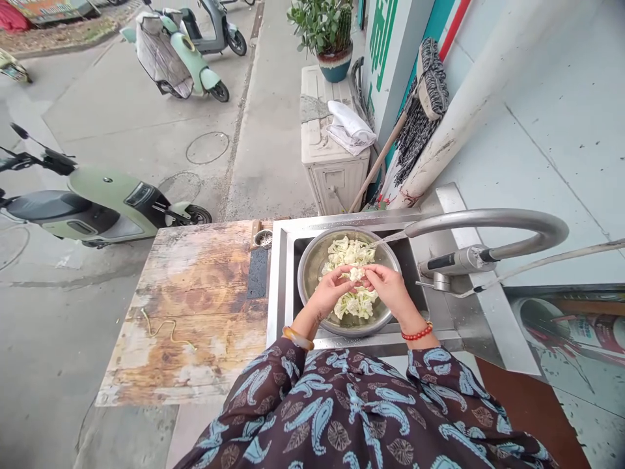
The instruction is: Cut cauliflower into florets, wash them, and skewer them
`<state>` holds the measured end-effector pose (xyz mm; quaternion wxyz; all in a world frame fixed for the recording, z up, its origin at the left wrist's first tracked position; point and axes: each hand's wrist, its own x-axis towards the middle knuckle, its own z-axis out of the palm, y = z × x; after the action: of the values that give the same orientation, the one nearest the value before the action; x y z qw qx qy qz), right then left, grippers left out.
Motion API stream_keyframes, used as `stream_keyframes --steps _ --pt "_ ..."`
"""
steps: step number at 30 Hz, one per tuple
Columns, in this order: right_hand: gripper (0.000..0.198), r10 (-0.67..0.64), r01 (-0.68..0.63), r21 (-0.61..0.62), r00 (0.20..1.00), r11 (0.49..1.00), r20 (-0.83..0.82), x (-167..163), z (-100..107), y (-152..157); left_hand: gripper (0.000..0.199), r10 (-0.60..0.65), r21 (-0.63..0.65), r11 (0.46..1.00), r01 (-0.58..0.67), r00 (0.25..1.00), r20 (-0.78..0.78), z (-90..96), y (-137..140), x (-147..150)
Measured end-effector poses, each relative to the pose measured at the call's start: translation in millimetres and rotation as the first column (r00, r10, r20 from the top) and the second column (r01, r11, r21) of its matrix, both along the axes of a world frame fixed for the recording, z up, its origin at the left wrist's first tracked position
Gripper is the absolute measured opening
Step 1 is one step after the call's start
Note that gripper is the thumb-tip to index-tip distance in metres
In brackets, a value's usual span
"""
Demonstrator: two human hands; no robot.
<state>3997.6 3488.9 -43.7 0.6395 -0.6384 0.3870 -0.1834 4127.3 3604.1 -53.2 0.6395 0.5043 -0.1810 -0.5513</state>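
My left hand (333, 291) and my right hand (388, 288) meet over a round metal bowl (303, 273) that sits in the sink. Between their fingertips is a small cauliflower floret (357, 273), pinched from both sides. More pale cauliflower pieces (359, 305) lie in the bowl below and behind the hands. Water runs from the faucet (493, 225) into the far side of the bowl. A bangle circles my left wrist and a red bead bracelet my right.
The steel sink (280, 280) adjoins a worn wooden board (195, 280) on the left, where a piece of string (168, 326) lies. A small strainer (263, 239) sits by the sink's edge. Beyond stand a white unit (336, 172), a mop (415, 117) and parked scooters (105, 202).
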Motion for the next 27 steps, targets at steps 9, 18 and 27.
stream_keyframes --steps 9,18,27 --pt "0.014 0.058 -0.116 -0.573 0.991 0.812 -0.118 -4.5 16.1 7.8 0.04 -0.005 -0.004 1.0 0.006 0.988 0.151 10.6 8.9 -5.5" --pt "0.013 -0.035 0.035 0.001 0.999 0.999 -0.027 -6.6 14.9 10.0 0.045 0.0 0.019 1.0 -0.002 0.993 0.118 13.0 8.4 -11.5" --pt "0.016 -0.006 0.006 -0.037 1.0 0.999 -0.011 -23.0 15.4 3.2 0.046 -0.015 0.031 0.999 0.009 0.981 0.195 13.8 0.2 -22.2"
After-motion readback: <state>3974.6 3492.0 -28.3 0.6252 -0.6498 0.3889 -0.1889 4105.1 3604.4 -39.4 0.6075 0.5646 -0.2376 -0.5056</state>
